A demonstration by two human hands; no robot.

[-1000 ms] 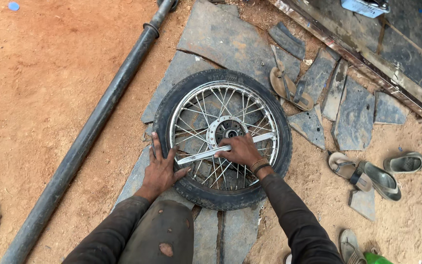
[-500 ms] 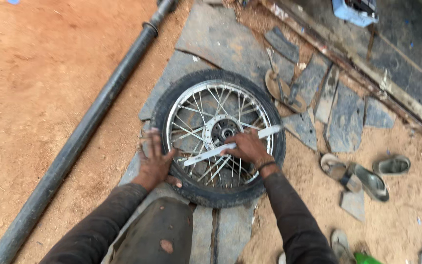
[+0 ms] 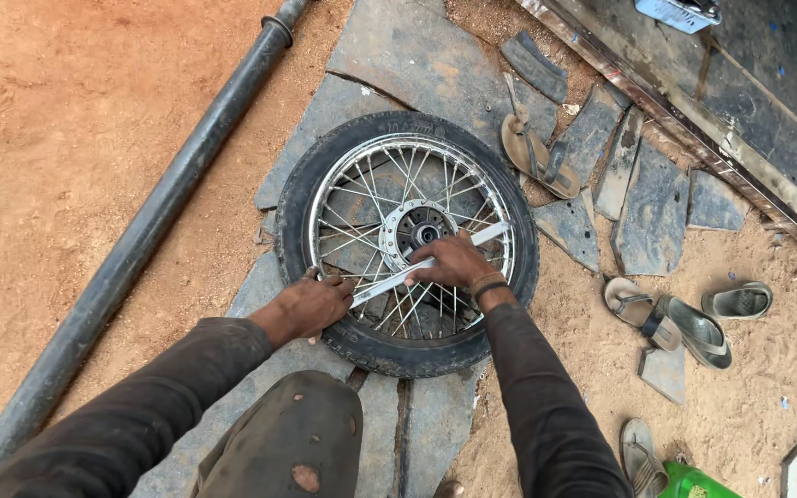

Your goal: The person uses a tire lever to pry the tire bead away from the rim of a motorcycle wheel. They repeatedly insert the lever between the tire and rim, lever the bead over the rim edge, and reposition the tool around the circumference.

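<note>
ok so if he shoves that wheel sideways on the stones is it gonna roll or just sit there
The wheel lies flat on the stone slabs, so it probably would not roll. Its rubber tyre likely grips and drags rather than slides. With a metal rim and many spokes, it looks stiff and fairly heavy. Both hands, left and right, bear on it.

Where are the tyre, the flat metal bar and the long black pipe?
tyre [image 3: 299, 207], head view, on the black rubber at its left side.
metal bar [image 3: 491, 234], head view, on its bare far end past the right hand.
pipe [image 3: 154, 226], head view, midway along its length.
</note>
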